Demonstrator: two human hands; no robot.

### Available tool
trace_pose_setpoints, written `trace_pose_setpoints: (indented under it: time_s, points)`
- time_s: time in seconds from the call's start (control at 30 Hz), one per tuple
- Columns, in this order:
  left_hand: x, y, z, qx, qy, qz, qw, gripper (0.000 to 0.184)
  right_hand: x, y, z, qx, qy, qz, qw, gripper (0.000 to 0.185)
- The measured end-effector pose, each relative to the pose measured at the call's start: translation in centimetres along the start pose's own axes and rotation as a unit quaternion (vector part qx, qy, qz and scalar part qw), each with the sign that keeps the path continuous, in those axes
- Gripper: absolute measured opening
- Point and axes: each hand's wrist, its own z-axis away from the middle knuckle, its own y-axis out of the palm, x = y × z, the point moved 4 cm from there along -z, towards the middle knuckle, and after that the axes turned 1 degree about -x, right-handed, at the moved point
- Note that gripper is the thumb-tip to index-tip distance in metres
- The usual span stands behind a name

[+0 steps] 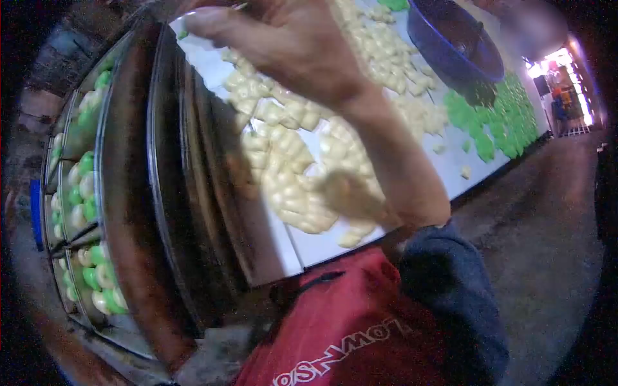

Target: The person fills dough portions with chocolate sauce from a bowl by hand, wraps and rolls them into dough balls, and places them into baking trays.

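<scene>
My right hand (283, 55) is raised at the top of the view, over the left part of a white table (460, 174). Its fingers are blurred and partly cut off by the frame's edge, so what they hold, if anything, cannot be made out. One digit points left, near the table's far left corner. Under the hand and forearm lie many pale dough pieces (302, 202), spread in clusters. Green pieces (496, 125) lie in a group at the right end of the table. My left hand cannot be made out.
Dark upright boards or trays (170, 167) stand along the table's left side. Beyond them a rack (71, 248) holds green and pale round pieces. A purple-rimmed basket (450, 48) sits at the table's far side. A person (560, 93) is near the bright doorway.
</scene>
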Motion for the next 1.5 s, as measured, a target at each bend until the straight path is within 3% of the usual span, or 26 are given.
trace_pose_setpoints:
  time_s: [0.03,0.07,0.1,0.2,0.27,0.3,0.43,0.57,0.63,0.7,0.77,0.9,1.07,1.2,1.3,1.33,1.43,1.5]
  points:
    - [-1.5,-1.8,2.6,-0.016,-0.008,0.016,1.000,0.067,1.0,-3.4,1.7,0.048,0.198,-0.038,0.978,0.028]
    - [-3.1,-3.1,5.3,-0.029,-0.016,0.031,0.999,0.067,-1.3,-6.7,5.3,0.034,0.195,-0.029,0.980,0.025]
    - [-4.9,-4.2,7.8,-0.041,-0.024,0.048,0.998,0.068,-1.2,-10.1,8.1,0.021,0.249,0.073,0.966,0.027]
    - [-10.8,-7.4,15.3,-0.067,-0.048,0.089,0.993,0.069,-1.6,-18.2,17.5,0.094,0.392,0.212,0.890,0.034]
    - [-15.8,-8.2,19.7,-0.072,-0.064,0.122,0.988,0.070,-1.7,-23.4,23.8,0.160,0.466,0.220,0.842,0.033]
    - [-18.1,-8.4,21.7,-0.068,-0.074,0.141,0.985,0.071,-0.6,-24.6,25.2,0.144,0.554,0.176,0.801,0.033]
    - [-27.9,-6.0,25.8,-0.015,-0.081,0.247,0.965,0.073,-0.3,-28.6,31.4,0.211,0.457,0.266,0.822,0.033]
    - [-39.1,3.6,24.1,0.104,-0.032,0.420,0.901,0.075,-0.7,-31.2,35.0,0.220,0.493,0.264,0.799,0.029]
    - [-46.3,8.7,21.2,0.149,-0.141,0.448,0.870,0.061,-1.1,-32.4,35.9,0.217,0.501,0.236,0.804,0.029]
    - [-50.7,14.0,19.9,0.211,-0.055,0.397,0.891,0.052,-1.9,-34.1,36.5,0.144,0.508,0.251,0.812,0.028]
    - [-55.8,16.7,18.2,0.327,-0.104,0.448,0.825,0.051,-2.7,-36.0,35.6,0.073,0.512,0.291,0.805,0.027]
    - [-61.9,20.9,14.6,0.263,0.036,0.428,0.864,0.040,-4.7,-38.5,33.6,0.004,0.471,0.327,0.819,0.028]
    - [-68.7,23.7,8.6,0.135,0.114,0.382,0.907,0.036,-8.9,-40.9,30.7,0.088,0.347,0.406,0.841,0.039]
    - [-74.5,26.1,4.5,0.037,0.150,0.379,0.912,0.058,-12.5,-40.1,28.8,0.208,0.160,0.486,0.833,0.035]
    - [-77.1,28.2,3.6,0.014,0.193,0.362,0.912,0.073,-13.6,-39.8,28.7,0.309,0.173,0.430,0.831,0.030]
    - [-77.4,28.7,3.6,0.004,0.204,0.352,0.913,0.077,-13.0,-39.9,28.1,0.288,0.126,0.429,0.847,0.026]
    - [-77.7,29.9,3.6,0.042,0.192,0.353,0.915,0.081,-11.8,-41.8,27.5,0.214,0.468,0.220,0.829,0.023]
    - [-77.6,30.2,3.7,0.045,0.190,0.350,0.916,0.080,-12.0,-42.5,28.9,0.075,0.526,0.124,0.838,0.026]
